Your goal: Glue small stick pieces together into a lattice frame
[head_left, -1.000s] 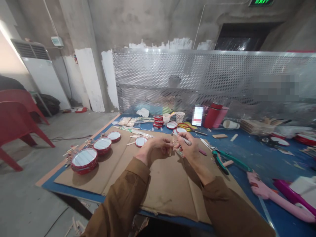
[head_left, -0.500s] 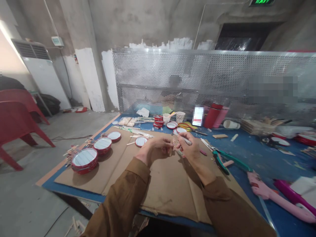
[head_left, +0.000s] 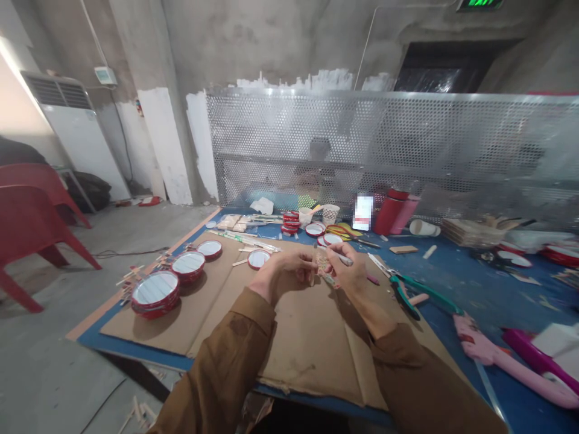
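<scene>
My left hand is closed in a pinch above the cardboard sheet, with a short wooden stick between its fingers. Close beside it, my right hand is wrapped round a slim grey-handled craft knife, whose tip points left and away from me. Small pale shavings lie between the two hands. Some of the stick and the knife is hidden by my fingers. Just beyond my left hand stands a round red-rimmed tin with a pale top.
Stacked red tins stand on the cardboard's left side, with thin sticks beside them. Green-handled pliers and a pink glue gun lie to the right. Paper cups, a phone and a red bottle stand before the perforated metal screen.
The knife and the fingers of my right hand have shifted very slightly. My left hand keeps its place with the stick; everything else looks the same.
</scene>
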Demonstrator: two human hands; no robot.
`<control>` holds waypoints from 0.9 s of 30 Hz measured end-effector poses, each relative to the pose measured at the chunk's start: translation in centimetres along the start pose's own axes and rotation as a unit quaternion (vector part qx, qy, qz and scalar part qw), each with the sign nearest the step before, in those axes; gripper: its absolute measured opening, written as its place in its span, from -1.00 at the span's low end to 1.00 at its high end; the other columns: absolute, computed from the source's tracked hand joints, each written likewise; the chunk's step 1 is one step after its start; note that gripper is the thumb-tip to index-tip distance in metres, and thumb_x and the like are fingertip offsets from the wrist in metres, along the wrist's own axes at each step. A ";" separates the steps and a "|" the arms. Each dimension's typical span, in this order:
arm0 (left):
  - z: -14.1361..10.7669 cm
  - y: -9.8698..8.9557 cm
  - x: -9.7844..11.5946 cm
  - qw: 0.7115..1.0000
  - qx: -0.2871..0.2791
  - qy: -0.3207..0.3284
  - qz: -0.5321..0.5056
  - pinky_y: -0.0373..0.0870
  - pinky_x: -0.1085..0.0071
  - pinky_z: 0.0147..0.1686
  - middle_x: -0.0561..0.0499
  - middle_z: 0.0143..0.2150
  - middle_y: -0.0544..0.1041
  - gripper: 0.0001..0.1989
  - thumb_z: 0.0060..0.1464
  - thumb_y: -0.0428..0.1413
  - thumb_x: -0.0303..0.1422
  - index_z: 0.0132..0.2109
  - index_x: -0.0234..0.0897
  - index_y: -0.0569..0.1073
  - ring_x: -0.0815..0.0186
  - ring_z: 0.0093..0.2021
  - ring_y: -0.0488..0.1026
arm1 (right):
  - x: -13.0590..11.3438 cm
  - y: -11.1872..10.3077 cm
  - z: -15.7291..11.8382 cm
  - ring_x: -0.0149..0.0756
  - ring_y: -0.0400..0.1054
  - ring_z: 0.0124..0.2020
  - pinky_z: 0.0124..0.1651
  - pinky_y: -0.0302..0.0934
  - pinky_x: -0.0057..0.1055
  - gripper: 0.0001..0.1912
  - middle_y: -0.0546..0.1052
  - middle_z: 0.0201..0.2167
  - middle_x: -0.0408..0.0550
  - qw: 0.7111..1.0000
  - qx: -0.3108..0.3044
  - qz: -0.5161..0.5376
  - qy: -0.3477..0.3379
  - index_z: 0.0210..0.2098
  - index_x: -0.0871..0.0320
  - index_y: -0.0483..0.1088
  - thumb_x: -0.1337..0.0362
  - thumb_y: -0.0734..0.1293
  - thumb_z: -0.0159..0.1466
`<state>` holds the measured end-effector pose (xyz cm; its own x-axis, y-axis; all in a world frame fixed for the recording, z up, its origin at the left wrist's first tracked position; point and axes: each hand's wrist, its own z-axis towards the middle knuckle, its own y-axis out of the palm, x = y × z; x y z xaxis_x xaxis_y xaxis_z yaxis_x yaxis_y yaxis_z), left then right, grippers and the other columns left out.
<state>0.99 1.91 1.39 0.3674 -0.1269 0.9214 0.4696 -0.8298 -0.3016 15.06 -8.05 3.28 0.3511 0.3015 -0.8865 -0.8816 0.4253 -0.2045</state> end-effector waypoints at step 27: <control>0.4 -0.3 -0.5 1.000 -0.004 0.003 0.018 0.30 0.44 -0.39 0.04 -0.52 0.47 -0.72 0.17 0.14 -0.19 -0.36 -0.33 0.40 0.43 -0.55 0.38 | -0.1 -0.1 0.1 -0.38 0.31 -0.71 -0.63 0.18 -0.49 -0.72 0.39 -0.71 -0.22 1.000 -0.010 0.018 0.008 -0.44 0.10 0.31 0.02 0.34 0.08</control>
<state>1.03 2.42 0.92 0.3794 -0.1589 0.9115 0.4507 -0.8286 -0.3321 15.11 -8.05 3.40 0.3151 0.3028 -0.8995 -0.8994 0.3977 -0.1812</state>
